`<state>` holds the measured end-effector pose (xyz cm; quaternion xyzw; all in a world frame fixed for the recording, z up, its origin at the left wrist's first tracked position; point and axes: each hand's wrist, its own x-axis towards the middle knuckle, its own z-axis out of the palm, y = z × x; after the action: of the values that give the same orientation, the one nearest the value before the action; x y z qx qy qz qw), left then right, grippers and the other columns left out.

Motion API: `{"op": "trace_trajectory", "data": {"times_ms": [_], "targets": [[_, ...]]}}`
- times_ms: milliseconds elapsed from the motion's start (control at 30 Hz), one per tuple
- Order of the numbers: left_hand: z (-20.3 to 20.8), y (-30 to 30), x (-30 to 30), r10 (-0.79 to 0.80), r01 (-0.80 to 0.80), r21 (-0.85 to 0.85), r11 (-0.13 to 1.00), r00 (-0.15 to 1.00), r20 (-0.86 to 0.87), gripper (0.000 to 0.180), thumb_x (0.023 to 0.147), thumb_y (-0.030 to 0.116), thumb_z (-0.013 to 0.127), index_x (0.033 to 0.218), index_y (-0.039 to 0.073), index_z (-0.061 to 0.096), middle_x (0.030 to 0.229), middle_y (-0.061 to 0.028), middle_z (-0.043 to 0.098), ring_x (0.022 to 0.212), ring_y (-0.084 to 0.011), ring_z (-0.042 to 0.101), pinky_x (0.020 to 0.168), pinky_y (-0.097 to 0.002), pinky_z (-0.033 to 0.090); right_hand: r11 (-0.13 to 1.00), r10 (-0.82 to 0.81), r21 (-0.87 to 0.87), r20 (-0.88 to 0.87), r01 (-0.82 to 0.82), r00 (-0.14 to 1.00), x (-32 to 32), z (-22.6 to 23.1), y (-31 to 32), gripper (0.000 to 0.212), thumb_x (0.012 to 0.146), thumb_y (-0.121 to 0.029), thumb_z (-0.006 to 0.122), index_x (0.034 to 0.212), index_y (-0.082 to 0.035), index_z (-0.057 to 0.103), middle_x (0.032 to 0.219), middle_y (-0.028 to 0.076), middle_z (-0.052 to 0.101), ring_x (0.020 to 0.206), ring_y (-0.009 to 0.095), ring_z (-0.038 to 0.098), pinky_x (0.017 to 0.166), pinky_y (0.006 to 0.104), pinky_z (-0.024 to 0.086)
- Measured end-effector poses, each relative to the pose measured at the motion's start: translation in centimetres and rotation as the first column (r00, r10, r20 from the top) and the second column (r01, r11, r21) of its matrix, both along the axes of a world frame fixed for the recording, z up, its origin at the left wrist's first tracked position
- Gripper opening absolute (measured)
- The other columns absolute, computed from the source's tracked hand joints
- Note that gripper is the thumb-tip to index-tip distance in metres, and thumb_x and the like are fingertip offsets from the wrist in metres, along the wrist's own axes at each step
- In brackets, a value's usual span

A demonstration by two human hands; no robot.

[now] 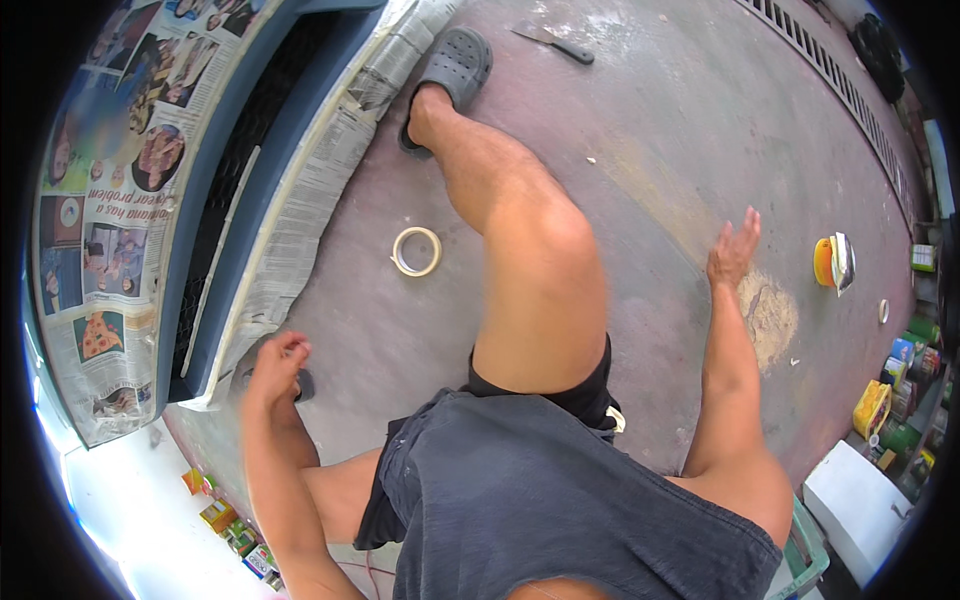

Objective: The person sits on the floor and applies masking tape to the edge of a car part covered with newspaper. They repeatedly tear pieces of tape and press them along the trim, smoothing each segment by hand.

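Note:
A blue part with a black mesh grille (248, 130), which looks like a car bumper, stands at the left, masked around with newspaper (330, 165) and pale tape. Close to its near lower end is my left hand (275, 370), fingers loosely bent, nothing seen in them. Out to the right my right hand (735, 248) is held over the floor with its fingers spread and nothing in it. Between the bumper and my bent knee lies a roll of masking tape (434, 262) on the floor. A knife with a dark handle (572, 51) lies farther off, beyond my foot.
An orange and silver container (824, 262) stands on the floor at the right, near a tan patch (768, 320). Cans and a yellow container (872, 408) line the right wall beside a white box (852, 505). A slotted drain (835, 75) crosses the far right. More cans (218, 516) stand lower left.

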<state>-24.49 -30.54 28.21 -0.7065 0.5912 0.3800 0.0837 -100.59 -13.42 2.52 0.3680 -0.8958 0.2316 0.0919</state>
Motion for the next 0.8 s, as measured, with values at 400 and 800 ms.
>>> {"op": "trace_trajectory", "data": {"times_ms": [400, 800], "targets": [[-3.4, -5.3, -6.4, 0.015, -0.065, 0.342, 0.938, 0.989, 0.147, 0.030, 0.093, 0.035, 0.070, 0.103, 0.007, 0.071, 0.094, -0.0044, 0.069, 0.073, -0.0163, 0.067, 0.056, -0.0358, 0.056, 0.955, -0.082, 0.285, -0.002, 0.079, 0.997, 0.3, -3.8, -6.0, 0.068, 0.109, -0.056, 0.037, 0.164, -0.016, 0.033, 0.171, 0.013, 0.032, 0.159, 0.031, 0.025, 0.127, 0.0549, 0.021], [-10.7, -7.6, -11.4, -0.373, 0.105, 0.806, 0.583, 0.916, 0.151, 0.038, 0.087, 0.034, 0.079, 0.099, -0.001, 0.072, 0.083, -0.0156, 0.071, 0.070, -0.0283, 0.071, 0.062, -0.0418, 0.061, 0.949, -0.036, 0.305, -0.145, 0.079, 0.989, 0.9, -2.8, -3.7, 0.067, 0.108, -0.053, 0.041, 0.162, -0.014, 0.037, 0.164, 0.014, 0.043, 0.152, 0.031, 0.040, 0.124, 0.0561, 0.028]]}}
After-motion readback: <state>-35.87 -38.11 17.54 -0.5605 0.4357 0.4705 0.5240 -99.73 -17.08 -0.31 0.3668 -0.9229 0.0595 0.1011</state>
